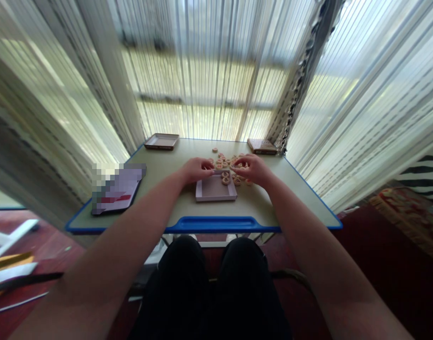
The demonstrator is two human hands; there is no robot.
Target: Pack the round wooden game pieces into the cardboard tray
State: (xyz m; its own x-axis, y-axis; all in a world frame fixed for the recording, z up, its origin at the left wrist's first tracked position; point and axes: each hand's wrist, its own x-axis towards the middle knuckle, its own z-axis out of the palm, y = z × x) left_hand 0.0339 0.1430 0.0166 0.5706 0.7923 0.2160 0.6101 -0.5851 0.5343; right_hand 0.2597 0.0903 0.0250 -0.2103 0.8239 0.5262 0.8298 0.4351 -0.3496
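Observation:
A shallow open box (216, 198) sits on the table in front of me, with two round wooden game pieces (225, 181) in its far right corner. The marked tops look like Chinese chess pieces. My left hand (197, 170) hovers at the box's far left corner, fingers loosely curled and apart from the thumb; whether it touches the rim is unclear. Just beyond the right side, my right hand (252, 168) has its thumb and fingers pinched on a game piece, mostly hidden by the fingertips. Several loose pieces (219, 165) lie scattered between and beyond my hands.
The pale table (160, 198) has a blue edge. A tablet-like, partly blurred device (120, 191) lies at left. An open tray-like lid (162, 140) stands far left, a brown box (262, 146) far right. Sheer curtains (209, 71) hang behind.

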